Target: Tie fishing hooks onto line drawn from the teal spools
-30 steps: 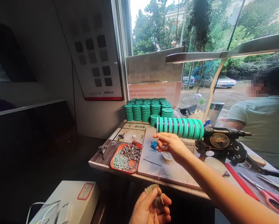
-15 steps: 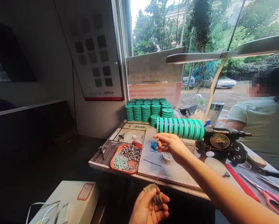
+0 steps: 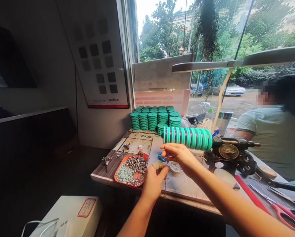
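Note:
My left hand (image 3: 156,179) is closed over the front of the board, a tan wrap around one finger. Its fingertips pinch a thin line, which hangs down in front of the board's edge. Just right of it, my right hand (image 3: 179,157) has its fingers curled together below the row of green spools (image 3: 187,138). Whatever lies between those fingertips is too small to make out. Small blue pieces (image 3: 160,156) lie behind the hands. A round tub of small silvery bits (image 3: 175,167) stands under my right hand.
An orange tray (image 3: 116,176) of grey sinkers and small pale pieces is at the left. Stacked green spools (image 3: 152,121) stand behind. A winding machine (image 3: 228,151), scissors (image 3: 283,210) and a lamp (image 3: 201,66) are right. Another person (image 3: 273,138) sits beyond.
My left hand has risen from below the table edge to beside my right hand, turning its back toward me. My right hand stays near the spools, fingers curled. The view has shifted slightly.

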Demonstrator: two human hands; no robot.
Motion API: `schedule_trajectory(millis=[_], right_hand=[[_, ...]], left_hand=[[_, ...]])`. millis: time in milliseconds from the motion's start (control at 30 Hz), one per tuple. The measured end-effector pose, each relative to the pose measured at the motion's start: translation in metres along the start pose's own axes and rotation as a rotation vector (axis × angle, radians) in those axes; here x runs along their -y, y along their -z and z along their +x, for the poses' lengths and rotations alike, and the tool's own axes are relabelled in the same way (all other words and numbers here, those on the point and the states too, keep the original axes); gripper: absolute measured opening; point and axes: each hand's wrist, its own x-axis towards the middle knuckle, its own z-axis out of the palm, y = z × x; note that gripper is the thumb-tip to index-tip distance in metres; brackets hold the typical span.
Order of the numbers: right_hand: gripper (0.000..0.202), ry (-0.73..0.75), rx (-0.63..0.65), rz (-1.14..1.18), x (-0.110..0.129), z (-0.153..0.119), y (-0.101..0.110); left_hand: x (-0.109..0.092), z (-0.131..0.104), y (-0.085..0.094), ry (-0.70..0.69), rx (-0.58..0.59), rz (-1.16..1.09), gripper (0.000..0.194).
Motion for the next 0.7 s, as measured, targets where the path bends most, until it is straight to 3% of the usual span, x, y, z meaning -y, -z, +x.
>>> schedule_trajectory(millis=[167,333,467,700], right_hand=[[0.082,0.022,-0.020,0.019,-0.001,0.000,-0.001],[0.092,0.012,-0.008,0.010,-0.003,0.003,-0.003],[0.088,0.016,-0.002,0.015,-0.002,0.003,-0.003],[0.078,0.021,-0.033,0.045,-0.001,0.003,-0.002]], left_hand=[[-0.015,0.008,-0.008,0.047,0.083,-0.241,0.030],[-0.027,0.017,-0.016,0.104,0.086,-0.313,0.028],[-0.025,0.016,-0.016,0.125,0.095,-0.359,0.020],[-0.006,-0.010,0.002,0.261,0.201,-0.428,0.021]])
